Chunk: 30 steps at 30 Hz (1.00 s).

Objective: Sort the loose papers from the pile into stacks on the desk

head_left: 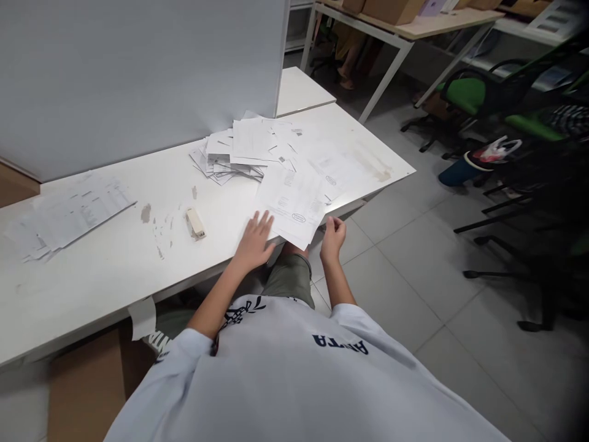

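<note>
My left hand [254, 239] lies flat with fingers spread on the white table [110, 264], its fingertips touching the near edge of a printed sheet [294, 205] that overhangs the table's front edge. My right hand [332, 236] hovers just off the table edge below that sheet's corner, fingers curled loosely; whether it pinches the paper I cannot make out. Beyond the sheet lies a loose heap of papers [248, 150]. A cream stapler [196, 222] rests on the table to the left of my left hand.
Another stack of printed sheets [69, 212] lies at the table's left. A grey partition [138, 73] stands behind the table. Green office chairs [478, 95] and a plastic bag [494, 149] stand on the tiled floor to the right. A second table [405, 31] carries cardboard boxes.
</note>
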Available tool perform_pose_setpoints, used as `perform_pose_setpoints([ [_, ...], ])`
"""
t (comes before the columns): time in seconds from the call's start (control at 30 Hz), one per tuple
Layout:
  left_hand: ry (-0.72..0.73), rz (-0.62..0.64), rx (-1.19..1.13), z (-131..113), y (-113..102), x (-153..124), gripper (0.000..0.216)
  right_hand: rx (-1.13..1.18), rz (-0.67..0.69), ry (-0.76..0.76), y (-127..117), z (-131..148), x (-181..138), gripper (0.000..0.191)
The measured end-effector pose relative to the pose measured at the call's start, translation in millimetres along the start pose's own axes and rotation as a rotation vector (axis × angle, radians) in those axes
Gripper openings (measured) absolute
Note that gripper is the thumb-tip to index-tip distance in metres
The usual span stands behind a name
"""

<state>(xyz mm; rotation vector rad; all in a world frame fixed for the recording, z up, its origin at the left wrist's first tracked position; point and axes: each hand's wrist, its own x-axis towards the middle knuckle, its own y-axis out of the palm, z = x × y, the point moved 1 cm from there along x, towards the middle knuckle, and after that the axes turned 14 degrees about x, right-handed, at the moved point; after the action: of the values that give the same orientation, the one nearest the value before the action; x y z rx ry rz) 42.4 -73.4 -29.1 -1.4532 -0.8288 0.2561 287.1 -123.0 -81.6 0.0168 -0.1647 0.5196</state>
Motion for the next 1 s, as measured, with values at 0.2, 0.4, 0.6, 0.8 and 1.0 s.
perform_pose_setpoints([
  [0.2, 0.221, 0.098, -0.031, -3, 22, 18, 0.042, -0.509, 0.106, -0.073, 24, 24, 74, 0.059],
  [0.4, 0.194, -0.075, -0.107, 0, 19, -1, 0.026, -0.546, 0.380, -0.024, 54, 35, 94, 0.017],
  [0.6, -0.031, -0.082, -0.124, -7, 16, -31, 0.027, -0.306, 0.014, -0.023, 47, 38, 132, 0.015],
  [0.8, -0.181, -0.095, -0.017, -20, 3, -60, 0.025, -0.452, -0.084, 0.060, 25, 22, 144, 0.033],
  [1.0, -0.199, -0.090, 0.177, -11, -2, -51, 0.011, -0.195, -0.224, 0.064, 7, 10, 47, 0.040],
])
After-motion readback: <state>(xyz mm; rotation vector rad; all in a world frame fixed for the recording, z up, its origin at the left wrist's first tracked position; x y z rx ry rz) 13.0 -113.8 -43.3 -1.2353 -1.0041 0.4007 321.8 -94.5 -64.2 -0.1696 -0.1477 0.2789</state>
